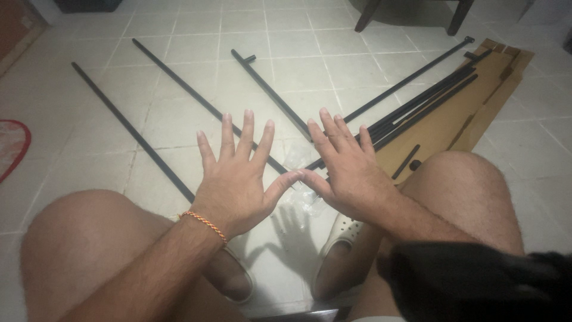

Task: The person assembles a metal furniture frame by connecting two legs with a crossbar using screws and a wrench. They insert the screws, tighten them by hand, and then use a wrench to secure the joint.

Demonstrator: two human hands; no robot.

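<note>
Where thumbs touch, left hand (233, 189) | right hand (347, 173) hide black rods (262, 146).

1. Black rods (179, 83) are looking like metal, matt and smooth.
2. Flat carton (476, 110) is showing as brown cardboard, dull, creased.
3. Floor tiles (298, 65) are reading as pale ceramic with a slight sheen and darker grout.
4. Wrist band (205, 223) on the left hand (235, 179) is looking like braided orange thread.
5. Clear bag (307, 200) is showing as thin, crinkled, glossy plastic.
6. Slippers (339, 235) are looking like off-white matt rubber.
</note>
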